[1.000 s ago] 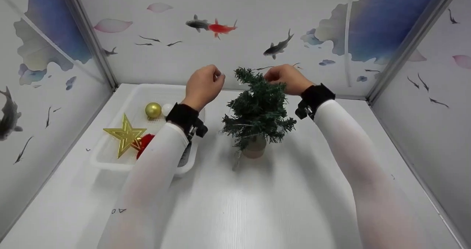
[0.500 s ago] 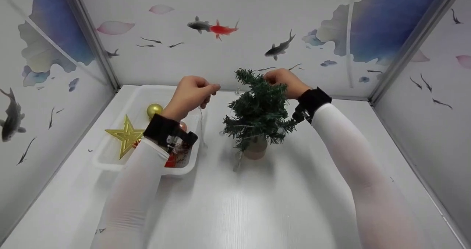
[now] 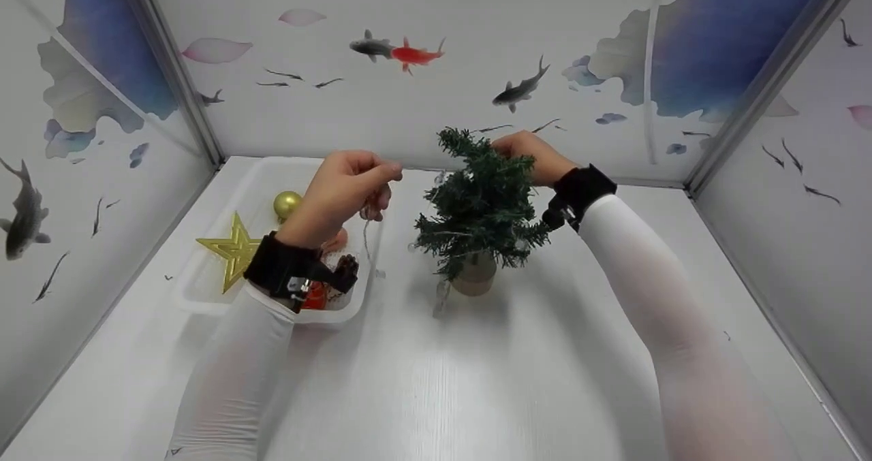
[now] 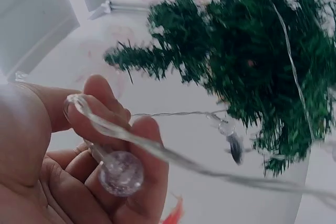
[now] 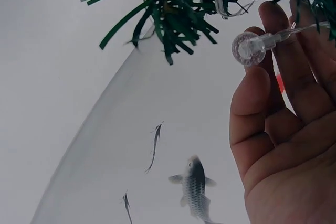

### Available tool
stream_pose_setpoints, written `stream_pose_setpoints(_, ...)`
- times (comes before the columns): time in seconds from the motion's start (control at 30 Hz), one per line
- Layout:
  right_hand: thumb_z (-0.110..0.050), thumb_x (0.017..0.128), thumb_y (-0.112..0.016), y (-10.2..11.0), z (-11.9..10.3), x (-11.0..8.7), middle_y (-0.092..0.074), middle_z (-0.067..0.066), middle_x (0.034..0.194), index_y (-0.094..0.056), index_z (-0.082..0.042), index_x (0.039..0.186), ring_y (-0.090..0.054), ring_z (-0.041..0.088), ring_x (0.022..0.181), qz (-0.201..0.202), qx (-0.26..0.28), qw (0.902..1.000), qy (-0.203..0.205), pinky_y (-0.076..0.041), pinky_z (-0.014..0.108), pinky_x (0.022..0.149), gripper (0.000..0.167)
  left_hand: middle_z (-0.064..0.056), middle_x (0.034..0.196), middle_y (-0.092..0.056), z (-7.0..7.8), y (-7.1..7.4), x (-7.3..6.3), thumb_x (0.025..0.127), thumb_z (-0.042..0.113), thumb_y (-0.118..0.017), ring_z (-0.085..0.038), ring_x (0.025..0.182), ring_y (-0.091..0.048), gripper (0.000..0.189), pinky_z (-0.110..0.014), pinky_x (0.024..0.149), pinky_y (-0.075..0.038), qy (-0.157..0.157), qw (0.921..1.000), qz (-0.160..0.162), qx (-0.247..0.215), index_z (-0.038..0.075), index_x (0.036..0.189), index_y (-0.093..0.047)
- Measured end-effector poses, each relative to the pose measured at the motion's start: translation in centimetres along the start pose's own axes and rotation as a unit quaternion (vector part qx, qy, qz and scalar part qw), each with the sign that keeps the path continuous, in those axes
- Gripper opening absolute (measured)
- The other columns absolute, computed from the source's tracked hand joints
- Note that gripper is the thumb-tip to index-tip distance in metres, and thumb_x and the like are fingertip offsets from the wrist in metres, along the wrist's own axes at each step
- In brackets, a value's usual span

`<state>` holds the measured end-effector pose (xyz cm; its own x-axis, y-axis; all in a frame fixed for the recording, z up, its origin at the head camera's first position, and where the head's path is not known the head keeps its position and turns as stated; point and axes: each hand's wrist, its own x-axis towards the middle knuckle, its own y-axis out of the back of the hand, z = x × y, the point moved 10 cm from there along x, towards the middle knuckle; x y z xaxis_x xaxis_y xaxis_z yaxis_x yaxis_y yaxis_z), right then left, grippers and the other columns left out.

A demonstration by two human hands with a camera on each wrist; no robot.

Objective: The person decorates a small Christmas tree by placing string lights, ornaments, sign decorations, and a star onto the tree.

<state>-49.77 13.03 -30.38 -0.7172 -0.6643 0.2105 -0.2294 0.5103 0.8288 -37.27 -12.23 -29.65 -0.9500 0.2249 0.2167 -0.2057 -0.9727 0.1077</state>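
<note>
A small green artificial Christmas tree stands on a round base between my hands. My left hand, left of the tree and over the tray's right side, pinches the clear wire of a string of fairy lights. A clear ball bulb hangs against its curled fingers, and more wire runs across to the branches. Behind the tree's upper right, my right hand is partly hidden by needles. In the right wrist view its thumb and fingers pinch the strand at another clear bulb.
A white tray at the left holds a gold star, a gold ball and red decorations, partly covered by my left arm. A loose strand end lies before the tree base. Printed walls enclose the white table.
My left hand has moved left and down, away from the treetop, drawing the wire with it. The right hand stays behind the tree, only slightly lower.
</note>
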Motion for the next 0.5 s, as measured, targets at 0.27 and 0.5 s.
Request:
stream_pose_setpoints(0.27, -0.015, 0.112, -0.064, 0.1, 0.3, -0.1, -0.028, -0.006, 0.068, -0.045, -0.019, 0.072, -0.026, 0.011, 0.06, 0.009, 0.025, 0.9995, -0.014, -0.029, 0.031, 0.063, 0.045, -0.007, 0.073, -0.065, 0.9, -1.3, -2.1, 0.108, 0.018, -0.074, -0.015, 0.058, -0.06, 0.018, -0.026, 0.054, -0.054, -0.019, 0.9989, -0.023, -0.036, 0.0, 0.111, -0.077)
stream_pose_setpoints(0.5, -0.009, 0.106, -0.066, 0.0, 0.5, -0.4, -0.037, -0.006, 0.067, -0.055, -0.018, 0.073, -0.033, 0.01, 0.057, 0.01, 0.058, 0.998, -0.023, -0.033, 0.029, 0.059, 0.037, -0.01, 0.076, -0.069, 1.2, -2.4, -3.6, 0.109, 0.017, -0.074, -0.018, 0.055, -0.064, 0.019, -0.025, 0.056, -0.052, -0.027, 0.9967, -0.046, -0.06, 0.0, 0.117, -0.076)
